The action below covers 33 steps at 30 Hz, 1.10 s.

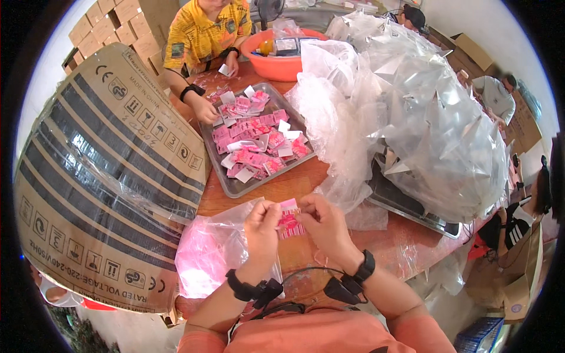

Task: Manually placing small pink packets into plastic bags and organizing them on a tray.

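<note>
both hands are pinching one small pink packet (289, 220) above the wooden table (294, 185), the left hand (262, 228) gripping its left edge and the right hand (325, 223) its right. a clear bag (212, 247) is lying just left, and a metal tray (235, 187) of pink packets is sitting beyond.

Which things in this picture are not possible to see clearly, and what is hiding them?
Head view only:
- Pink packet: its middle is covered by fingers of the left hand and right hand; the print is too small.
- Dark tray: mostly buried under the heap of clear bags.
- Orange basin: its contents are far off and blurred.
- Steel tray: its bottom is hidden by pink packets.
</note>
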Each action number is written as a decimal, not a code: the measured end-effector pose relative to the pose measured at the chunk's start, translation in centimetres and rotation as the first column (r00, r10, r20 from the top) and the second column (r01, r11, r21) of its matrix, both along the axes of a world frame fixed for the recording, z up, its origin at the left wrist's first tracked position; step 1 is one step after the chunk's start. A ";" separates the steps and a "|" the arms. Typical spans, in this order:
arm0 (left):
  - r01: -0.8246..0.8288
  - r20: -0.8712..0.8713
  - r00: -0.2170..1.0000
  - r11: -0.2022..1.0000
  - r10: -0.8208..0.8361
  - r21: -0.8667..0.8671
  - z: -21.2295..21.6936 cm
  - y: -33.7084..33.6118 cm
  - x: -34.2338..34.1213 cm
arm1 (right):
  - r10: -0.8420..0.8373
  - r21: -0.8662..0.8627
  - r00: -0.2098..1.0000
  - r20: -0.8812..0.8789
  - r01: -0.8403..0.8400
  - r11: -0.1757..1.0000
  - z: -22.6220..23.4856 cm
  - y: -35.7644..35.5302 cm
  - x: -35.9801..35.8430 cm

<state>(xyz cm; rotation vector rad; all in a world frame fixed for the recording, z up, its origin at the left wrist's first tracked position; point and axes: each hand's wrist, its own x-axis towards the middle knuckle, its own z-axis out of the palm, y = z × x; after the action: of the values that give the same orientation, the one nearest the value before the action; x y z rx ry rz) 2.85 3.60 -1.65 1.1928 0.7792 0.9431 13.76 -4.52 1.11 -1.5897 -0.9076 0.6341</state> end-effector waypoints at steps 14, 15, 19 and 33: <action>0.019 -0.037 0.999 0.955 -0.031 -0.297 -1.5 4.4 1.3 | 0.107 0.205 0.944 0.312 -0.177 0.963 -1.7 4.5 3.5; 0.057 -0.029 0.997 0.945 -0.070 -0.322 -1.2 4.5 1.2 | 0.110 0.202 0.943 0.315 -0.180 0.963 -1.9 4.8 3.7; 0.192 -0.091 0.968 0.925 -0.233 -0.328 -1.4 5.8 1.0 | 0.125 0.126 0.973 0.193 -0.150 0.981 -2.5 5.8 4.5; 0.332 -0.287 0.886 0.930 -0.366 -0.161 -2.2 8.2 1.4 | 0.226 -0.030 0.964 0.139 -0.224 0.974 -4.0 8.6 6.0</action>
<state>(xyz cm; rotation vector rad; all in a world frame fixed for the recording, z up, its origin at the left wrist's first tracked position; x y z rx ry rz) 4.30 11.82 -3.85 1.3497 0.8171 0.4118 19.79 4.13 -2.92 -1.5719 -1.2048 0.6929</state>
